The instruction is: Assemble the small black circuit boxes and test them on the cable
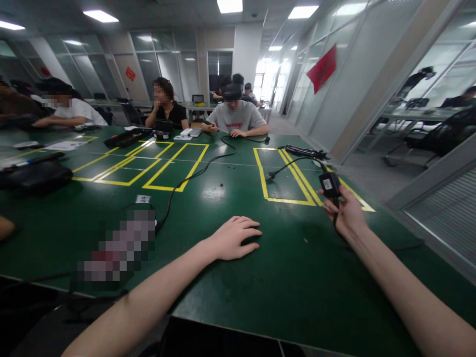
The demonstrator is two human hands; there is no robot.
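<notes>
My right hand grips a small black power adapter with a pale label and lifts it above the right side of the green table. From it a black cord curves left to a plug end by the yellow tape, and more cable hangs below my fingers. My left hand rests palm down on the tabletop, fingers spread, holding nothing. Left of that arm lies a blurred-out object, with a black cable running from it toward the far side.
Yellow tape marks rectangles on the green table. A folded black tripod-like item lies at the far right. A black bag sits at left. Across the table, a person in a grey shirt handles a cable; other people sit further left.
</notes>
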